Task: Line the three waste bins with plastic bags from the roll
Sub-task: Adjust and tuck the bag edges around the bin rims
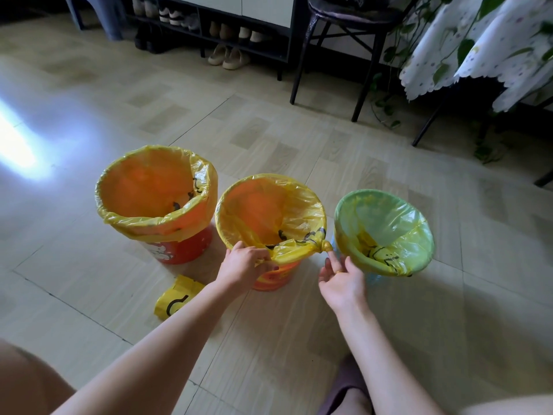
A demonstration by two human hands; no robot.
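Observation:
Three bins stand in a row on the floor, each with a yellow plastic bag over its rim. The left orange bin [182, 250] and the middle orange bin [270, 280] show orange through their bags; the right bin [374, 278] looks pale blue and its bag looks green. My left hand [244, 266] pinches the bunched bag edge at the middle bin's near rim. A knotted twist of that bag [324, 246] sticks out to the right. My right hand [341, 278] hovers just below the knot, fingers loosely spread, holding nothing. The yellow bag roll [176, 301] lies on the floor beside my left forearm.
A black chair [344, 40] and a table with a flowered cloth [478, 49] stand behind the bins to the right, with trailing plants. A shoe rack [215, 31] lines the back wall. My slippered foot [344, 384] is at the bottom.

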